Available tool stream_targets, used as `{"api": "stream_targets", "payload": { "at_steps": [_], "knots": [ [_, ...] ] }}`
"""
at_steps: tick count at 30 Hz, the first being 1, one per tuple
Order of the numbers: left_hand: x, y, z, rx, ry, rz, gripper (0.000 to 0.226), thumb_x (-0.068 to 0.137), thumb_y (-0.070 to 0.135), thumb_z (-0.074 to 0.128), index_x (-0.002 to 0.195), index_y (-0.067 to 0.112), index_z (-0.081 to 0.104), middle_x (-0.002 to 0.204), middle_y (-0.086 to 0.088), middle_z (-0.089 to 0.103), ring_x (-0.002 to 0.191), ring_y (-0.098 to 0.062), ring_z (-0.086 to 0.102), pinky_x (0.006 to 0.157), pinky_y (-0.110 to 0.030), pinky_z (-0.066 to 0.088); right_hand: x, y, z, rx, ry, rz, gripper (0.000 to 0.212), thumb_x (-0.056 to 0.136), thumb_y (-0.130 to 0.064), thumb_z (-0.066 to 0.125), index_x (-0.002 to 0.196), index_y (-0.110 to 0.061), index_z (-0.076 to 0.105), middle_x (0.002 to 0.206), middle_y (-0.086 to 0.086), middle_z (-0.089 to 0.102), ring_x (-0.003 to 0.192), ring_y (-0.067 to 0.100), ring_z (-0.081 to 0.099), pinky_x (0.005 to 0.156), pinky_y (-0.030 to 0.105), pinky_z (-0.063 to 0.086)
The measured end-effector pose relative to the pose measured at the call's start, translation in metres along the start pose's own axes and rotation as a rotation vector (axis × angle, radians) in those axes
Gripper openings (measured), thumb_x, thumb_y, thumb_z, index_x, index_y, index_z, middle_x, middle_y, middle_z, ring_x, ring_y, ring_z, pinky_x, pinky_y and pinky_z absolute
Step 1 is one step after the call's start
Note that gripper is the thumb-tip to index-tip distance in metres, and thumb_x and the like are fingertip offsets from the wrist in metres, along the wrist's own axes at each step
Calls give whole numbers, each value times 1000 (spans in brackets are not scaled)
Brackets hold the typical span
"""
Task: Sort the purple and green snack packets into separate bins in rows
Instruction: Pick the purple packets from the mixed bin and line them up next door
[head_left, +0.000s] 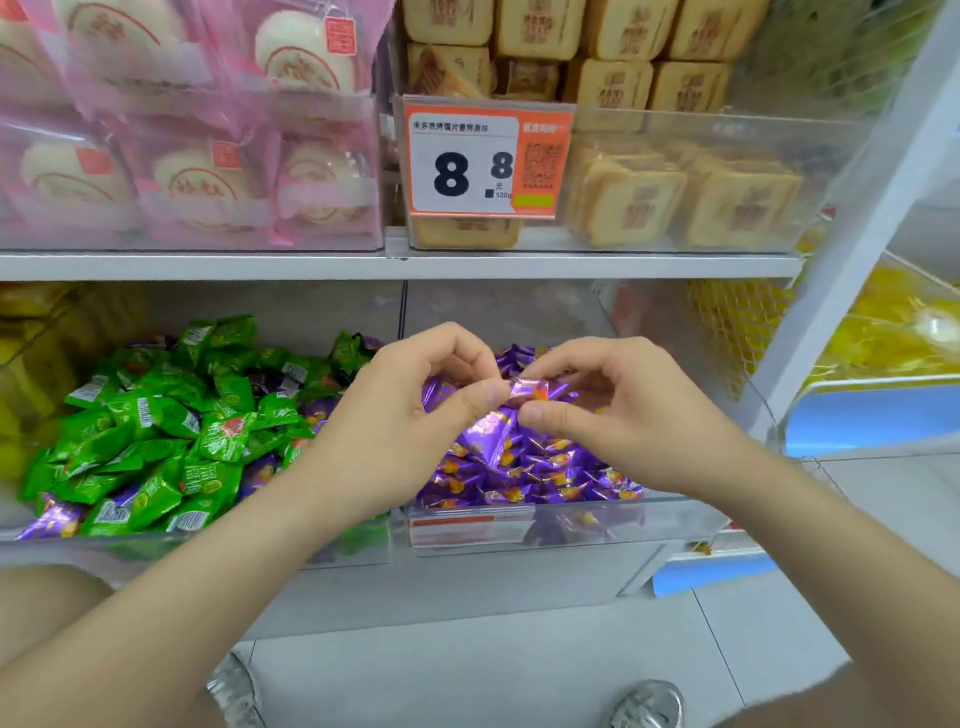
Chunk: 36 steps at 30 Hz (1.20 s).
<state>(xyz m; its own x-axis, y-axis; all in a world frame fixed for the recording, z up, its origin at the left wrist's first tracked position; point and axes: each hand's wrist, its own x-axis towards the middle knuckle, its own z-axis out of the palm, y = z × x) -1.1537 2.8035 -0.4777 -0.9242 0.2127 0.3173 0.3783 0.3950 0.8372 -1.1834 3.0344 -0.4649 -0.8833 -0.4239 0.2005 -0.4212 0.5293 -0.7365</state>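
Two clear bins stand side by side on the lower shelf. The left bin (156, 545) holds mostly green snack packets (171, 441), with some purple ones mixed in, such as one at its front left corner (52, 519). The right bin (675, 519) holds purple snack packets (535, 462). Above the right bin, my left hand (400, 415) and my right hand (618, 415) both pinch one purple packet (532, 391) between thumb and fingers, one hand at each end.
The shelf above (363, 265) carries pink-wrapped cakes (197, 171) on the left and square tan cakes (675, 197) on the right, behind a price tag (483, 161) reading 8.8. Yellow goods (893, 332) fill a bin at right. My shoes (649, 706) stand on the tiled floor below.
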Motion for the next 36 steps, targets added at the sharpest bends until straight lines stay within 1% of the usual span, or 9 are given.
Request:
{"api": "stream_targets", "payload": {
  "at_steps": [2, 5, 11, 14, 16, 22, 29, 33, 36],
  "knots": [
    [1, -4, 6, 24, 20, -5, 7, 98, 25, 73, 98, 31, 69, 93, 10, 73, 89, -11, 69, 82, -47, 57, 1, 9, -6, -171, 41, -44, 18, 86, -42, 84, 102, -35, 81, 94, -11, 73, 81, 8, 68, 75, 29, 53],
    [3, -5, 19, 107, 9, -11, 9, 98, 25, 72, 99, 34, 70, 95, 17, 73, 96, -8, 68, 86, -27, 53, -2, 27, -29, -252, 14, 30, 15, 83, -40, 87, 96, -33, 82, 75, -6, 75, 65, 9, 66, 67, 27, 51],
    [5, -5, 38, 166, -21, -99, 10, 98, 24, 70, 91, 31, 73, 92, 26, 71, 91, 3, 66, 76, -6, 43, -13, 64, -58, -489, -393, 213, 15, 87, -32, 84, 102, -33, 82, 70, -11, 74, 67, -2, 68, 67, 17, 51],
    [6, -6, 46, 175, -59, -152, 14, 96, 19, 70, 91, 31, 74, 92, 27, 70, 91, 4, 66, 74, -3, 41, -10, 76, -59, -486, -493, 273, 15, 90, -30, 80, 103, -36, 82, 71, -13, 75, 68, 0, 67, 70, 22, 53],
    [6, -7, 51, 178, -81, -174, 19, 94, 15, 70, 91, 32, 75, 92, 26, 71, 93, 6, 66, 74, -2, 41, -6, 80, -58, -505, -526, 278, 15, 89, -28, 81, 103, -35, 83, 68, -18, 73, 63, -3, 65, 63, 14, 47],
    [7, -4, 57, 157, -86, -198, 23, 93, 11, 70, 89, 33, 75, 90, 23, 73, 91, 5, 66, 75, -3, 43, 2, 80, -44, -555, -630, 275, 13, 90, -22, 76, 96, -31, 85, 73, -27, 72, 76, -2, 69, 71, 19, 55],
    [7, -6, 55, 154, -79, -236, 25, 95, 14, 67, 87, 37, 75, 92, 27, 71, 89, 2, 67, 71, -8, 48, 11, 88, -33, -573, -595, 391, 20, 81, -3, 69, 79, -19, 80, 59, -15, 69, 59, 8, 70, 53, 24, 53],
    [6, -3, 57, 65, -71, -280, 25, 95, 13, 62, 90, 33, 76, 96, 16, 74, 53, -3, 55, 54, -13, 42, 12, 88, -31, -564, -573, 431, 8, 82, -10, 78, 75, -15, 77, 70, 2, 74, 57, 19, 72, 54, 28, 58],
    [6, 0, 55, 0, -84, -323, 33, 93, 5, 60, 97, 34, 77, 101, 18, 75, 75, -2, 66, 70, -21, 48, 12, 91, -39, -569, -566, 399, 19, 79, -38, 87, 75, -22, 77, 69, -11, 73, 61, 4, 68, 59, 24, 55]
  ]
}}
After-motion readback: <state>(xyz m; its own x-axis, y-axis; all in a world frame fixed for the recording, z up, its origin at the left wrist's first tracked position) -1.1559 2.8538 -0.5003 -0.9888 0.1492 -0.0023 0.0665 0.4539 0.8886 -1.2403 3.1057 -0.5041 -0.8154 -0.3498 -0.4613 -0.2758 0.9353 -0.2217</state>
